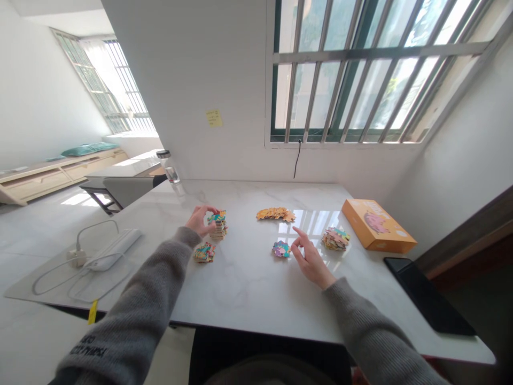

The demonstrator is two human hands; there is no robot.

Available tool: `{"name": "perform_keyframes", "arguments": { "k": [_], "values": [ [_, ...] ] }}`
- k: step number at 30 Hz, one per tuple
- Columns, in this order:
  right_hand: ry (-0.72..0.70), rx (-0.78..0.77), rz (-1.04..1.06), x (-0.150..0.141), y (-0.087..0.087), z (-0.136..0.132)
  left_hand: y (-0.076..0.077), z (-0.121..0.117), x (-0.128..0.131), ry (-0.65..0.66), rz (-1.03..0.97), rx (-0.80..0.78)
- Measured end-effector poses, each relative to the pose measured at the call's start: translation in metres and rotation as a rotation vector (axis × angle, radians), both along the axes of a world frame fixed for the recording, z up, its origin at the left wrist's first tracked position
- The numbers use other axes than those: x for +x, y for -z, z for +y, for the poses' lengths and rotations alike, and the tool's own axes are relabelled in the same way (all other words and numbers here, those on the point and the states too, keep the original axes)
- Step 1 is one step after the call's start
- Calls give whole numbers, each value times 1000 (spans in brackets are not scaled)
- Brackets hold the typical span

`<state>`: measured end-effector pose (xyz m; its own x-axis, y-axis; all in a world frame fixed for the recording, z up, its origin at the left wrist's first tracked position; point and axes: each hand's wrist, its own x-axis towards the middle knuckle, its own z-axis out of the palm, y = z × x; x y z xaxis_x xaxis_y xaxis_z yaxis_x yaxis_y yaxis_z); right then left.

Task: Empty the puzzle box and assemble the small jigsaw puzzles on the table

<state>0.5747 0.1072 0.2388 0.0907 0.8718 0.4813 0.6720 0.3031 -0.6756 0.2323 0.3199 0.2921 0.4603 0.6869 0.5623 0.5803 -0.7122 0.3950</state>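
- Across the centre: marbled table (240,289), bearing the puzzle pieces.
- At its right side: orange box (379,227), lying flat.
- Right hand (311,260): fingers parted, empty, near the small purple pile (281,249).
- Left hand (199,220): thumb and fingers closed around the tall stack (218,230).
- Farther back, between the hands: overlapping orange pieces (276,214).

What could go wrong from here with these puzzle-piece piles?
The tall puzzle stack looks uneven, and the left hand is at its top, so a bump might topple it.

The small red-and-green pile sits close in front of that stack; falling pieces could mix into it.

The right hand's fingers are right beside the purple-and-blue pile, so a careless sweep could scatter it.
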Motion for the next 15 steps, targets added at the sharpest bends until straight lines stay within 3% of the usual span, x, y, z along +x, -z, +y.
{"name": "perform_keyframes", "arguments": {
  "k": [5, 15],
  "values": [
    [-11, -15, -19, 0, 0, 0, 6, 23, -14, -10, 36, -46],
    [-3, -28, -52, -1, 0, -1, 19, 30, -13, -17, 78, -52]
  ]
}}
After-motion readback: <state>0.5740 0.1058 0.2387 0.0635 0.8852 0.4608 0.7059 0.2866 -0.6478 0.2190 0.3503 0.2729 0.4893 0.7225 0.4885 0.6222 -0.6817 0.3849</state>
